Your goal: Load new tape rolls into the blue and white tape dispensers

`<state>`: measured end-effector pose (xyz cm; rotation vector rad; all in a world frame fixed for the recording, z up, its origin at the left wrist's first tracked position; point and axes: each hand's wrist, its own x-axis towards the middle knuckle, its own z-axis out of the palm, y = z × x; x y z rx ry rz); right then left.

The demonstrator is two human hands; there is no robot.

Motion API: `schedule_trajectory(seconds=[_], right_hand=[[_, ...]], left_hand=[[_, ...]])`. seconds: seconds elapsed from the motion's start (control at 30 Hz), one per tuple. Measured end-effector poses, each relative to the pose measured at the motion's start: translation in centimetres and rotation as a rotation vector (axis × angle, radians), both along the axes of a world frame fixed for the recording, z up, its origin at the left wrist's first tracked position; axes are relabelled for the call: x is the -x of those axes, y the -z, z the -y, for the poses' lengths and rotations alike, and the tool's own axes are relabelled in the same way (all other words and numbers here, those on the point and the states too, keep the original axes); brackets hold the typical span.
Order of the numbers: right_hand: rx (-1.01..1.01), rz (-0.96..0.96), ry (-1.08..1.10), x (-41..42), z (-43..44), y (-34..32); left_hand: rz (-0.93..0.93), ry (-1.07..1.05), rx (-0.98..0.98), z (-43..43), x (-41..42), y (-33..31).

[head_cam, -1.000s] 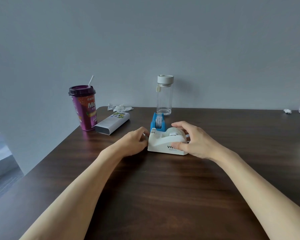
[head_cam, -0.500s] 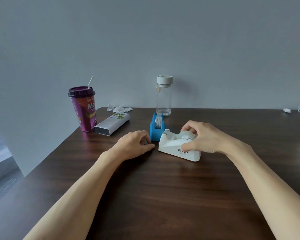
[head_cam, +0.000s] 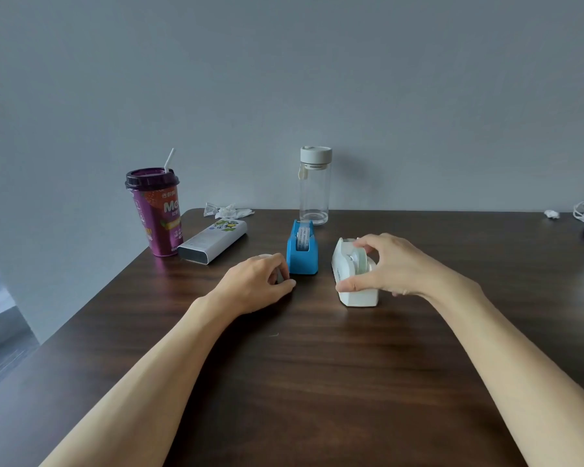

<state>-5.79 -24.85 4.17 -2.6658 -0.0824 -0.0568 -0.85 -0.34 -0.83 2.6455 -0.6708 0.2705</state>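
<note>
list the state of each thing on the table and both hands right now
blue tape dispenser: upright, tape roll loaded, untouched
white tape dispenser: on the table, roll seated, gripped
right hand: closed around white tape dispenser
left hand: curled, resting on table; contents unclear
glass bottle: upright, lid on, empty
purple cup: upright, lidded, straw in
white box: lying flat

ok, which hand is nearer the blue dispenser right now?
Left. The left hand rests curled on the table just beside the blue dispenser, fingertips near its front corner. The right hand is further off, gripping the white dispenser.
</note>
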Motion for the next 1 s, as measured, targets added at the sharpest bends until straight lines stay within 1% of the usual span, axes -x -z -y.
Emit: schedule_trajectory(seconds=[0.2, 0.3, 0.37, 0.43, 0.53, 0.6, 0.67, 0.73, 0.8, 1.0], right_hand=[[0.086, 0.185, 0.106, -2.4, -0.7, 1.1], [0.125, 0.215, 0.153, -3.6, -1.0, 1.3], [0.11, 0.204, 0.146, -4.0, -0.8, 1.4], [-0.004, 0.208, 0.108, -3.8, -0.1, 1.5], [-0.24, 0.328, 0.107, -2.5, 1.6, 2.0], [-0.281, 0.356, 0.136, -1.8, 2.7, 2.8], [-0.248, 0.297, 0.117, -1.3, 3.6, 3.7], [-0.137, 0.27, 0.078, -1.6, 4.3, 4.7], [-0.056, 0.313, 0.06, -1.9, 4.9, 5.2], [0.043, 0.409, 0.047, -2.1, 5.0, 5.2]], left_hand=[[0.087, -0.004, -0.002, 0.2, 0.2, 0.4], [0.098, -0.011, 0.002, 0.2, 0.4, 0.4], [0.099, -0.012, 0.006, 0.2, 0.5, 0.4], [0.101, -0.014, 0.02, 0.2, 0.6, 0.3], [0.148, -0.028, 0.069, 0.3, 0.6, 0.2], [0.222, -0.058, 0.102, 0.3, 0.5, 0.3], [0.297, -0.102, 0.132, 0.2, 0.4, 0.5], [0.333, -0.158, 0.147, 0.0, 0.1, 0.6], [0.327, -0.206, 0.14, -0.1, -0.1, 0.7], [0.231, -0.242, 0.021, -0.2, -0.5, 1.1]])
